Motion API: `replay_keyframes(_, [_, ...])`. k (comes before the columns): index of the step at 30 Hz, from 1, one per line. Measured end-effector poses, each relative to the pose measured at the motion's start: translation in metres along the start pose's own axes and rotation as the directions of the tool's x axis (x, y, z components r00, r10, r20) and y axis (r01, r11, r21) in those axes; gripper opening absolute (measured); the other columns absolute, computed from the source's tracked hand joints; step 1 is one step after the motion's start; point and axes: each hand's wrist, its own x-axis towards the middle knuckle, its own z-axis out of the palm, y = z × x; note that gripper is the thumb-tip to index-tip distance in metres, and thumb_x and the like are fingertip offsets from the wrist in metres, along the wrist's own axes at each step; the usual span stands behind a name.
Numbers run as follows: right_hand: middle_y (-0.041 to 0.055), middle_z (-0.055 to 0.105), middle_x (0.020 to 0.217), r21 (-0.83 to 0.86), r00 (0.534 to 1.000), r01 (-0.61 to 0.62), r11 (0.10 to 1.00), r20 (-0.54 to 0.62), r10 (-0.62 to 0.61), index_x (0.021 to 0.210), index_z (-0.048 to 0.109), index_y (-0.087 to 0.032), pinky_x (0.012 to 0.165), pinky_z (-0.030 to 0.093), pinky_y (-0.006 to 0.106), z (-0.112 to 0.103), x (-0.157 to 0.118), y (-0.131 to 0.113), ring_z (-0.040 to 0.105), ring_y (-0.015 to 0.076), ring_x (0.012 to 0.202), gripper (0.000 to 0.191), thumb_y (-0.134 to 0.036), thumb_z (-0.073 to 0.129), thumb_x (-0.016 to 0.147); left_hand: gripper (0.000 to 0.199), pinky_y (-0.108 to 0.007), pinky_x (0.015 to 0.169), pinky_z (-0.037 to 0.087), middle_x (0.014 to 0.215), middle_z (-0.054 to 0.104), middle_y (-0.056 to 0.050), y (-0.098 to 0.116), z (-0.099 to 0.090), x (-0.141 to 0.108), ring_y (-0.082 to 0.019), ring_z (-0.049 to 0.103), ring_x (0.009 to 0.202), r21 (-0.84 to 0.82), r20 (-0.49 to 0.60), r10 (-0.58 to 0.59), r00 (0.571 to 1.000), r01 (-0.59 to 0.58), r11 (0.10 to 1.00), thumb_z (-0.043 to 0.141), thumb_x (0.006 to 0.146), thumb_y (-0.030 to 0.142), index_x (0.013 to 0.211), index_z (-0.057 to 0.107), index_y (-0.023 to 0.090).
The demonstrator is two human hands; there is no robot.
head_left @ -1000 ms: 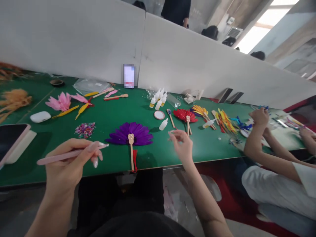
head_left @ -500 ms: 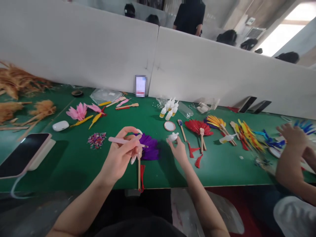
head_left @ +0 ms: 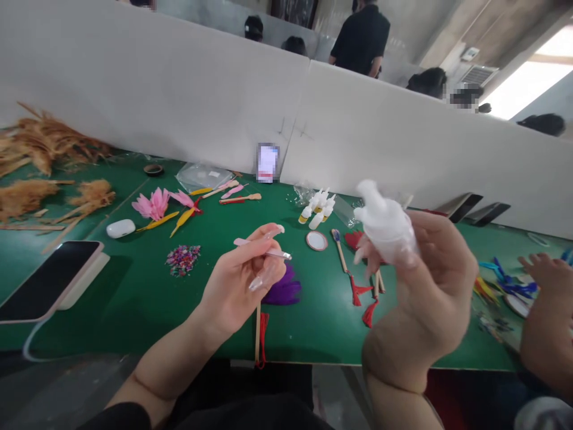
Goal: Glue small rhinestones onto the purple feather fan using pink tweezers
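Pink tweezers [head_left: 281, 254] with a metal tip lie across the fingers of my left hand [head_left: 242, 278], which is closed on them. Just behind and below that hand is a purple feather fan [head_left: 285, 288] on the table, its wooden handle and red tassel [head_left: 263, 334] pointing toward me; my hand hides part of it. My right hand [head_left: 430, 280] is raised close to the camera, its fingers wrapped round a small white squeeze bottle [head_left: 387, 224]. The bottle is tilted, its nozzle up and to the left, and slightly blurred.
Several small glue bottles [head_left: 319, 206] stand by a round white lid [head_left: 317, 240]. A sequin pile [head_left: 182, 260], pink feathers [head_left: 154, 204] and a large phone [head_left: 49, 275] lie on the left. A phone [head_left: 267, 162] leans on the partition. A co-worker's hand [head_left: 544, 272] is at right.
My right hand has lifted the white bottle from low over the table up toward the camera. My left hand has shifted slightly right with the tweezers, and the view has tilted a little.
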Motion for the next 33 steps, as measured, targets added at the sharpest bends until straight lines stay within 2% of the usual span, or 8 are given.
replay_keyframes(3, [0.0033, 0.067, 0.089, 0.233, 0.996, -0.09, 0.968, 0.04, 0.083, 0.113, 0.071, -0.027, 0.04, 0.045, 0.024, 0.017, 0.004, 0.009, 0.062, 0.0148, 0.063, 0.02, -0.039, 0.064, 0.098, 0.011, -0.013, 0.044, 0.044, 0.05, 0.052, 0.006, 0.002, 0.003, 0.002, -0.002, 0.04, 0.039, -0.045, 0.023, 0.001, 1.0, 0.0, 0.999, 0.078, 0.079, 0.015, 0.087, 0.071, 0.013])
replay_keyframes(6, [0.0016, 0.061, 0.081, 0.458, 0.935, -0.349, 0.817, 0.231, 0.269, 0.102, 0.07, -0.026, 0.032, 0.033, 0.021, 0.038, 0.006, 0.029, 0.05, 0.0112, 0.052, 0.03, -0.053, 0.07, 0.09, 0.015, -0.011, 0.046, 0.044, 0.057, 0.059, 0.004, 0.001, 0.003, 0.007, -0.003, 0.05, 0.046, 0.016, -0.03, 0.132, 0.991, -0.131, 0.991, 0.081, 0.074, 0.012, 0.084, 0.07, 0.016])
replay_keyframes(9, [-0.002, 0.048, 0.072, 0.579, 0.859, -0.512, 0.634, 0.334, 0.388, 0.088, 0.065, -0.023, 0.039, 0.038, 0.021, 0.061, 0.006, 0.046, 0.039, 0.0094, 0.053, 0.044, -0.064, 0.076, 0.077, 0.014, -0.012, 0.048, 0.046, 0.061, 0.062, 0.004, 0.001, -0.001, 0.014, -0.006, 0.057, 0.053, 0.218, -0.012, 0.391, 0.92, -0.379, 0.899, 0.08, 0.077, 0.015, 0.085, 0.07, 0.02])
replay_keyframes(11, [-0.0041, 0.041, 0.069, 0.613, 0.856, -0.516, 0.599, 0.336, 0.393, 0.083, 0.062, -0.023, 0.043, 0.04, 0.021, 0.073, 0.005, 0.053, 0.036, 0.0088, 0.053, 0.048, -0.068, 0.078, 0.072, 0.012, -0.013, 0.047, 0.046, 0.061, 0.062, 0.004, 0.002, -0.004, 0.018, -0.007, 0.056, 0.052, 0.341, 0.044, 0.519, 0.854, -0.501, 0.795, 0.078, 0.081, 0.016, 0.086, 0.069, 0.022])
replay_keyframes(16, [-0.0084, 0.036, 0.053, 0.615, 0.896, -0.441, 0.653, 0.265, 0.356, 0.068, 0.056, -0.023, 0.031, 0.027, 0.018, 0.089, 0.005, 0.063, 0.03, 0.007, 0.04, 0.049, -0.065, 0.081, 0.071, 0.014, -0.014, 0.044, 0.043, 0.059, 0.06, 0.005, 0.006, -0.007, 0.025, -0.008, 0.054, 0.051, 0.445, 0.116, 0.535, 0.837, -0.525, 0.726, 0.072, 0.087, 0.017, 0.098, 0.067, 0.024])
replay_keyframes(22, [0.0008, 0.069, 0.078, 0.545, 0.926, -0.37, 0.753, 0.152, 0.345, 0.087, 0.077, -0.024, 0.044, 0.048, 0.021, 0.091, 0.011, 0.077, 0.057, 0.0122, 0.061, 0.034, -0.045, 0.092, 0.065, 0.021, -0.013, 0.045, 0.042, 0.055, 0.059, 0.007, 0.014, -0.011, 0.038, -0.006, 0.051, 0.047, 0.441, 0.082, 0.524, 0.848, -0.502, 0.744, 0.071, 0.087, 0.016, 0.104, 0.064, 0.026])
replay_keyframes(29, [-0.0009, 0.068, 0.072, 0.5, 0.91, -0.412, 0.762, 0.179, 0.375, 0.078, 0.076, -0.022, 0.05, 0.052, 0.025, 0.1, 0.019, 0.099, 0.056, 0.0121, 0.056, 0.024, -0.037, 0.089, 0.066, 0.026, -0.013, 0.038, 0.041, 0.054, 0.057, 0.007, 0.015, -0.017, 0.061, -0.008, 0.052, 0.045, 0.437, -0.023, 0.413, 0.911, -0.362, 0.823, 0.077, 0.081, 0.02, 0.102, 0.063, 0.025])
replay_keyframes(33, [-0.0001, 0.071, 0.078, 0.471, 0.924, -0.368, 0.802, 0.093, 0.37, 0.08, 0.075, -0.023, 0.063, 0.055, 0.028, 0.102, 0.02, 0.105, 0.064, 0.0156, 0.07, 0.017, -0.026, 0.087, 0.068, 0.026, -0.013, 0.041, 0.043, 0.053, 0.057, 0.008, 0.01, -0.016, 0.068, -0.006, 0.049, 0.042, 0.411, -0.061, 0.395, 0.917, -0.337, 0.847, 0.08, 0.079, 0.021, 0.098, 0.062, 0.024])
